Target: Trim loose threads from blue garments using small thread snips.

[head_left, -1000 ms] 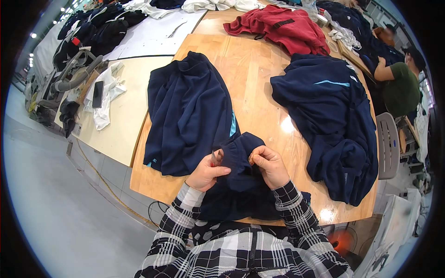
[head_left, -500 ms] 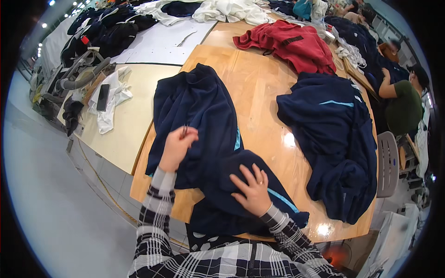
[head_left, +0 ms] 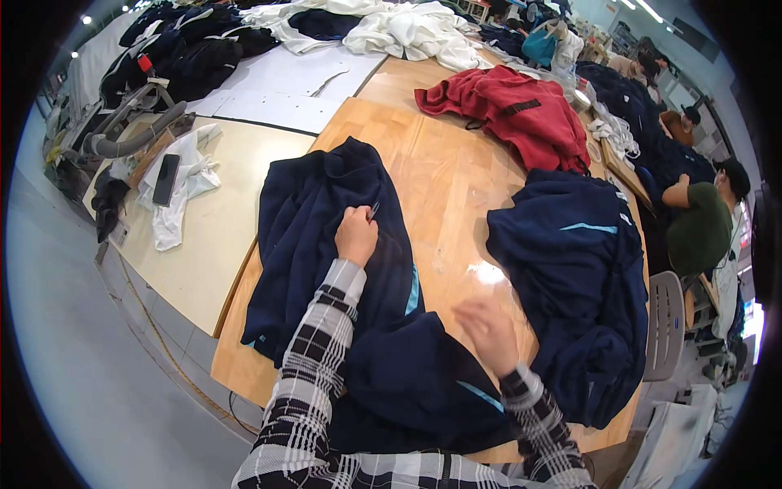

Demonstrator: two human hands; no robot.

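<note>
A navy garment (head_left: 326, 220) with light-blue stripes lies spread and rumpled on the wooden table in front of me. Over its upper part is my left hand (head_left: 357, 236), closed around a small dark metal tool that looks like thread snips (head_left: 374, 210); only the tip sticks out past the fingers. My right hand (head_left: 486, 326) hovers to the right of the garment's lower, folded part, blurred by motion, its fingers loosely stretched and nothing seen in them. A second navy garment (head_left: 570, 277) with a light-blue stripe lies bunched to the right.
A red garment (head_left: 513, 110) is heaped at the table's far side. White cloth (head_left: 407, 33) and dark garments (head_left: 195, 57) are piled farther back. To the left, a phone (head_left: 166, 179) rests on white fabric. A grey chair (head_left: 665, 326) and a person in green (head_left: 700, 228) are at right.
My left hand has moved right and slightly up with the snips. My right hand has lifted off the garment's lower part and shifted right. The view has tilted a little.
</note>
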